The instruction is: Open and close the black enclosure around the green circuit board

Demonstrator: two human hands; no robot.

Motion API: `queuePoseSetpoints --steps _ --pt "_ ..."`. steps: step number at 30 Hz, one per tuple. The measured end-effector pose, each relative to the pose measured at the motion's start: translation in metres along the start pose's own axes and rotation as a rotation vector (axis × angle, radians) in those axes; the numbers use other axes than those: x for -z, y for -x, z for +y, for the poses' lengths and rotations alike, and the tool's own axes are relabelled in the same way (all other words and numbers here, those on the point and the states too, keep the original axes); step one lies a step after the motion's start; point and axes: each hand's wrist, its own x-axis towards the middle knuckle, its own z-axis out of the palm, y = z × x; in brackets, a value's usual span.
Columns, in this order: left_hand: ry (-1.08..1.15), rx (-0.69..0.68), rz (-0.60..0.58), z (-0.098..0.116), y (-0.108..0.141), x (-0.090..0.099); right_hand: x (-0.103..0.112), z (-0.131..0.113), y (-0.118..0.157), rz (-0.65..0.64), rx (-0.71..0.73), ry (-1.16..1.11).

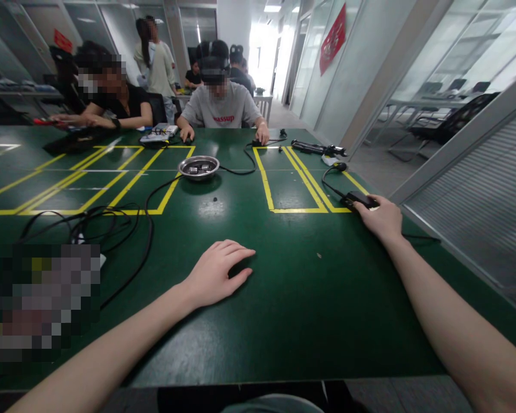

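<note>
Right hand [380, 219]: fingers over a black device [356, 199] near the table's right edge; grip unclear. Left hand [218, 274]: fingers loosely spread, resting on the green table [284, 321], open surface to its right. Beyond: metal bowl [198, 168], small metal pieces inside; yellow tape outlines [298, 210]. Far edge: seated person's hands. Left: looped black cable [148, 229].

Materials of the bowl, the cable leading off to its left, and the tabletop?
Bowl: looks like polished stainless steel, going by the bright silvery rim and sharp reflections.
Cable: black, probably rubber or soft plastic sheathing; it bends in smooth curves.
Tabletop: smooth, glossy green that mirrors light; painted board or a plastic mat, can't tell which.
</note>
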Motion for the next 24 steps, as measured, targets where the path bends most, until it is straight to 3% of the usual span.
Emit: queuePoseSetpoints --steps 3,7,14,19,24 --pt "-0.003 0.003 -0.017 0.0 0.0 0.0 0.013 -0.016 0.005 -0.045 -0.177 0.008" --pt "-0.002 0.009 -0.025 0.0 0.0 0.001 0.021 -0.023 0.007 -0.064 -0.219 -0.019" --pt "-0.001 0.008 -0.039 0.002 -0.001 0.002 0.016 -0.015 0.005 -0.088 -0.318 -0.13" --pt "-0.004 0.011 -0.039 0.001 0.0 0.002 0.017 -0.015 0.006 -0.068 -0.301 -0.14" --pt "0.001 0.001 -0.046 0.002 0.0 0.003 0.021 -0.017 0.007 -0.034 -0.172 -0.107"
